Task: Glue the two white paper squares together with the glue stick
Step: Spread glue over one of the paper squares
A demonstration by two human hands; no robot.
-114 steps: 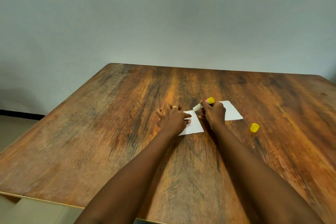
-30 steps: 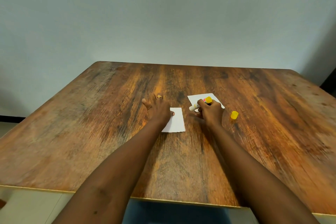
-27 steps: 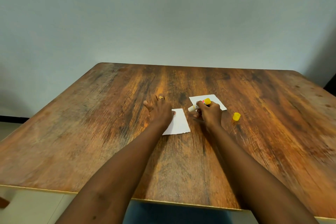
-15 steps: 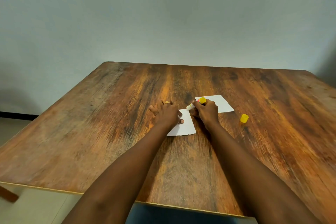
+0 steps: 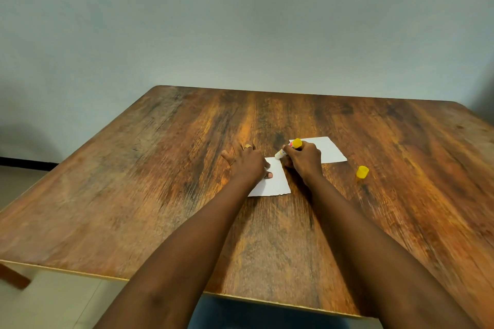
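Note:
Two white paper squares lie on the wooden table [image 5: 160, 195]. My left hand [image 5: 247, 164] presses flat, fingers spread, on the left part of the near square [image 5: 275, 184]. My right hand [image 5: 303, 159] grips the glue stick [image 5: 288, 148], which has a yellow base and a white tip. The tip points down-left and meets the near square's far right corner. The far square [image 5: 330, 151] lies behind my right hand, which hides part of it.
The yellow cap [image 5: 362, 171] of the glue stick stands on the table to the right of my right hand. The table's near edge [image 5: 267, 300] runs under my forearms, with floor at lower left. A plain wall rises behind the table.
My right hand has brought the glue stick from over the far square leftward to the near square's far corner. My left hand keeps holding the near square down.

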